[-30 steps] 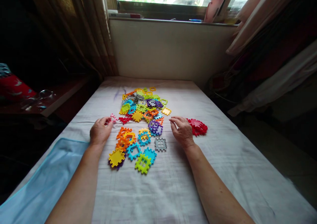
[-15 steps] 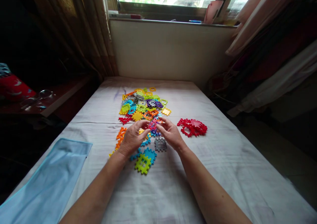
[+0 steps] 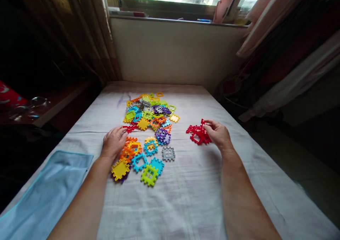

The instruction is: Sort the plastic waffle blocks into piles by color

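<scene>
My right hand [image 3: 220, 134] pinches a red toothed building tile [image 3: 203, 124], held tilted on edge over a small pile of red tiles [image 3: 195, 135]. The hand partly hides that pile. On the other side, my left hand [image 3: 113, 142] rests low with its fingers reaching forward, thumb apart from them. Its fingertips are at some red tiles [image 3: 130, 128] on the near left edge of the mixed heap; whether they touch is unclear. Just right of this hand lie orange tiles [image 3: 127, 153] and a yellow tile [image 3: 120, 169].
A mixed heap of coloured tiles [image 3: 143, 124] spreads across the sheet [image 3: 180, 204]. Nearer are a grey tile [image 3: 168, 154], blue tile [image 3: 158, 165] and green tile [image 3: 149, 176]. A light blue cloth [image 3: 53, 187] lies at left. Behind stands the wall [image 3: 172, 52] under a window.
My hands were together at the centre with a red tile and have parted. The right carried a red tile to the red pile; the left moved left to other red tiles. The view shifted slightly.
</scene>
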